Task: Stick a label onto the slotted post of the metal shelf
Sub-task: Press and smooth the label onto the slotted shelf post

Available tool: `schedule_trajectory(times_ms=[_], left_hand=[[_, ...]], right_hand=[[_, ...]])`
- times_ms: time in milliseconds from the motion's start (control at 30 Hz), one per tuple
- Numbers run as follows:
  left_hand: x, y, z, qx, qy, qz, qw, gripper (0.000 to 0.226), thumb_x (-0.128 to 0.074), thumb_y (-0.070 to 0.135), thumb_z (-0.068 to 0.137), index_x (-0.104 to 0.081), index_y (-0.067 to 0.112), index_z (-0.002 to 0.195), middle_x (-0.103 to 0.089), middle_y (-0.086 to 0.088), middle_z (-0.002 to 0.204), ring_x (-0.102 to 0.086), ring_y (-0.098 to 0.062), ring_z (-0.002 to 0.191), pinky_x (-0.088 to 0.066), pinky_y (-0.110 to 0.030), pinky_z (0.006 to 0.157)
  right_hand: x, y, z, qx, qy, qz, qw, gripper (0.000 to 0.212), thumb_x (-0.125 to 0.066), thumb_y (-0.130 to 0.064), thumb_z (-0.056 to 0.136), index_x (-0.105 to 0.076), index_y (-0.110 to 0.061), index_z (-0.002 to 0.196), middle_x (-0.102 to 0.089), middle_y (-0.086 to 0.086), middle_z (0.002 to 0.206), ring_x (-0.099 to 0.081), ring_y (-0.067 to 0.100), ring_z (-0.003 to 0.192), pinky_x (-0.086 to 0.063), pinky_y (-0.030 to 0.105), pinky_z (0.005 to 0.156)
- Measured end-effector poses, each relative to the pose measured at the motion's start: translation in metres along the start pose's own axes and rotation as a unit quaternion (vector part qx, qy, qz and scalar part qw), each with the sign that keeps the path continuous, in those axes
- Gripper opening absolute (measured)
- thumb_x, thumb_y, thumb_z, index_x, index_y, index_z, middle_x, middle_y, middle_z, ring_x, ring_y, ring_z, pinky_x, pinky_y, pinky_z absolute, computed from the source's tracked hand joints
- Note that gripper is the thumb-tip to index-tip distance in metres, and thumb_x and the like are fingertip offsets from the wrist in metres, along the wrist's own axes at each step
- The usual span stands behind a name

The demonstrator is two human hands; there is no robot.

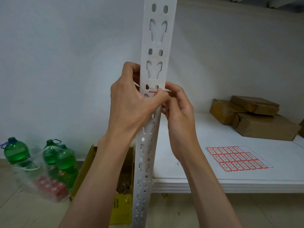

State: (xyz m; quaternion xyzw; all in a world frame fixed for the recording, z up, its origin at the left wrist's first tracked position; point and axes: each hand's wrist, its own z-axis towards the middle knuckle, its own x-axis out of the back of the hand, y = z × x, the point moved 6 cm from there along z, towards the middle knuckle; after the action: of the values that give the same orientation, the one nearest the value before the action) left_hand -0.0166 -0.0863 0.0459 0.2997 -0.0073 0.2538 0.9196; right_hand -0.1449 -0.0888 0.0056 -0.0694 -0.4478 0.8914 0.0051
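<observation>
- Nearest the camera, the slotted post [148, 145] rises from 6 o'clock up to 12 o'clock through the middle of the view, with both forearms reaching in on either side of it.
- At 8 o'clock, on the floor, stand green bottles [16, 150], some inside a clear plastic bag [44, 175]; no brand on them can be read.
- Right of them, an open yellow carton [120, 206] sits on the floor behind the post; it has dark print on its front, too blurred to read.
- The left hand [130, 99] wraps around the post's left edge, thumb laid across the front face, gripping it.
- The label [153, 92] sits at frame centre on the post's front face; only a short red edge shows above the thumb, so the label appears partly stuck, with pressing flat probably left to do.
- The right hand [176, 106] has curled fingers pinching at the label's right end, against the post's right edge.
- At 4 o'clock, a label sheet [236, 157] of red-bordered stickers with dark handwritten marks, illegible, lies on the white shelf [230, 180]; 1 top-right space looks blank.
- At 3 o'clock, brown parcels [251, 116] are stacked on that shelf, with no readable writing.
</observation>
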Motion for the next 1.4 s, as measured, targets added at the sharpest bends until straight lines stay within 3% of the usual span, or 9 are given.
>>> schedule_trajectory(times_ms=[233, 433, 633, 733, 833, 900, 1100, 1300, 1400], left_hand=[[0.002, 0.001, 0.001, -0.007, 0.006, 0.024, 1.000, 0.047, -0.072, 0.048, 0.073, -0.046, 0.029, 0.108, -0.056, 0.023, 0.098, -0.062, 0.004, 0.081, -0.053, -0.009, 0.067], [0.003, 0.001, 0.001, -0.022, 0.014, 0.044, 0.999, 0.050, -0.074, 0.046, 0.077, -0.053, 0.021, 0.114, -0.058, 0.018, 0.107, -0.065, -0.007, 0.083, -0.057, -0.017, 0.072], [0.008, -0.004, 0.003, -0.024, -0.008, 0.008, 1.000, 0.053, -0.073, 0.046, 0.075, -0.057, 0.019, 0.118, -0.063, 0.018, 0.105, -0.065, 0.005, 0.075, -0.053, -0.006, 0.068], [0.009, -0.010, 0.002, -0.004, -0.028, -0.029, 0.999, 0.052, -0.072, 0.043, 0.076, -0.055, 0.022, 0.121, -0.061, 0.024, 0.101, -0.063, 0.014, 0.083, -0.052, -0.006, 0.067], [0.008, -0.010, 0.001, -0.001, -0.028, -0.034, 0.999, 0.056, -0.073, 0.043, 0.074, -0.055, 0.021, 0.123, -0.065, 0.015, 0.106, -0.064, 0.006, 0.087, -0.054, -0.010, 0.068], [0.006, -0.006, 0.000, -0.006, -0.021, -0.021, 1.000, 0.057, -0.074, 0.044, 0.073, -0.054, 0.020, 0.121, -0.064, 0.016, 0.104, -0.066, 0.002, 0.079, -0.054, -0.009, 0.067], [0.005, 0.002, 0.003, -0.005, -0.020, 0.033, 0.999, 0.055, -0.073, 0.051, 0.068, -0.050, 0.026, 0.112, -0.060, 0.019, 0.101, -0.063, 0.004, 0.081, -0.051, -0.005, 0.066], [0.008, 0.005, 0.005, -0.006, -0.010, 0.066, 0.998, 0.049, -0.076, 0.047, 0.067, -0.049, 0.030, 0.104, -0.057, 0.024, 0.089, -0.065, 0.000, 0.079, -0.060, -0.030, 0.072], [0.008, 0.006, 0.005, -0.017, -0.011, 0.069, 0.997, 0.049, -0.078, 0.045, 0.070, -0.051, 0.026, 0.107, -0.060, 0.018, 0.097, -0.066, -0.005, 0.080, -0.059, -0.022, 0.071]], right_hand=[[0.000, -0.001, 0.000, -0.003, 0.000, -0.002, 1.000, 0.026, -0.043, -0.011, 0.107, -0.061, -0.017, 0.124, -0.074, -0.015, 0.101, -0.071, 0.007, 0.097, -0.054, 0.016, 0.081], [0.000, -0.001, 0.000, 0.001, -0.002, -0.014, 1.000, 0.026, -0.042, -0.012, 0.108, -0.061, -0.018, 0.124, -0.074, -0.020, 0.098, -0.071, 0.004, 0.096, -0.054, 0.015, 0.079], [-0.001, -0.003, 0.000, -0.003, -0.009, -0.010, 1.000, 0.028, -0.040, -0.010, 0.107, -0.061, -0.026, 0.115, -0.073, -0.020, 0.096, -0.071, 0.004, 0.093, -0.054, 0.014, 0.074], [-0.001, -0.003, 0.001, -0.005, -0.005, -0.010, 1.000, 0.030, -0.041, -0.010, 0.107, -0.062, -0.030, 0.112, -0.073, -0.021, 0.098, -0.071, 0.006, 0.095, -0.055, 0.014, 0.075], [-0.002, -0.002, 0.000, -0.008, -0.006, -0.004, 1.000, 0.028, -0.041, -0.011, 0.107, -0.062, -0.029, 0.113, -0.074, -0.014, 0.104, -0.071, 0.007, 0.096, -0.055, 0.015, 0.075], [-0.002, -0.002, -0.001, -0.008, -0.005, -0.001, 1.000, 0.027, -0.041, -0.011, 0.107, -0.062, -0.027, 0.113, -0.074, -0.012, 0.105, -0.071, 0.007, 0.095, -0.055, 0.015, 0.076], [-0.001, -0.002, 0.000, -0.001, 0.000, -0.009, 1.000, 0.026, -0.041, -0.011, 0.108, -0.063, -0.023, 0.117, -0.075, -0.011, 0.103, -0.071, 0.006, 0.096, -0.055, 0.017, 0.080], [-0.001, 0.000, 0.001, -0.004, 0.005, -0.014, 1.000, 0.025, -0.043, -0.012, 0.107, -0.063, -0.017, 0.122, -0.074, -0.010, 0.107, -0.071, 0.007, 0.098, -0.056, 0.018, 0.081], [-0.002, 0.000, 0.000, -0.005, 0.002, -0.013, 1.000, 0.025, -0.042, -0.013, 0.108, -0.062, -0.016, 0.123, -0.074, -0.013, 0.106, -0.071, 0.006, 0.097, -0.055, 0.017, 0.080]])
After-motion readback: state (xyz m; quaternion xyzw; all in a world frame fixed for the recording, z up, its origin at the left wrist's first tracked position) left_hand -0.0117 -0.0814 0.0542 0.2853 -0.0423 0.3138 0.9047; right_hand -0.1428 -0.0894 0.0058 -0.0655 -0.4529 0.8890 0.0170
